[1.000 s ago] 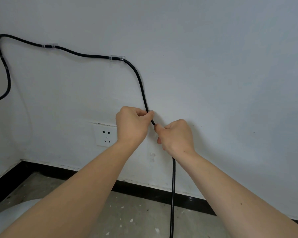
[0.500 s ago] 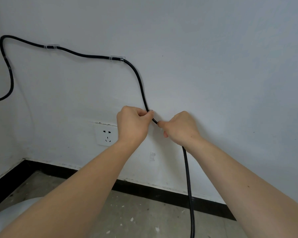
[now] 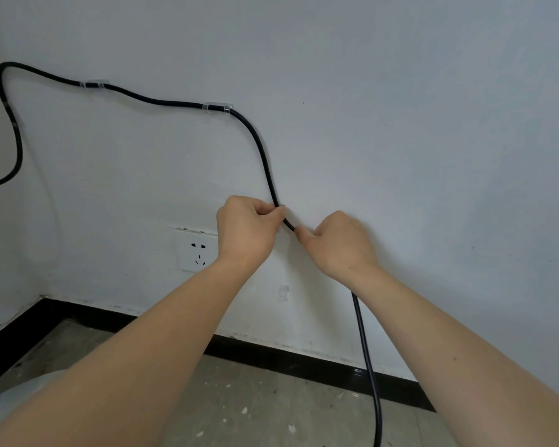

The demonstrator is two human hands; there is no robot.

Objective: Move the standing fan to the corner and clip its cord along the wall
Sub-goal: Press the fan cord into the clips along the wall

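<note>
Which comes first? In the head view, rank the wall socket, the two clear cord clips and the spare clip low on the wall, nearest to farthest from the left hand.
From the left hand:
1. Wall socket, just to its left.
2. Spare clip, below and to the right, empty.
3. Right cord clip, above, holding the cord.
4. Left cord clip, far up and left.

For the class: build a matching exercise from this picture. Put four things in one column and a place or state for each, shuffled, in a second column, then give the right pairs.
Things:
1. cord
2. wall socket
3. second clip
4. skirting board

Places or states:
A. black strip where wall meets floor
B. nothing plugged in
C. clear, holding the cord above the hands
D. pinched by the left hand and the right hand

Pairs: 1-D, 2-B, 3-C, 4-A
</note>
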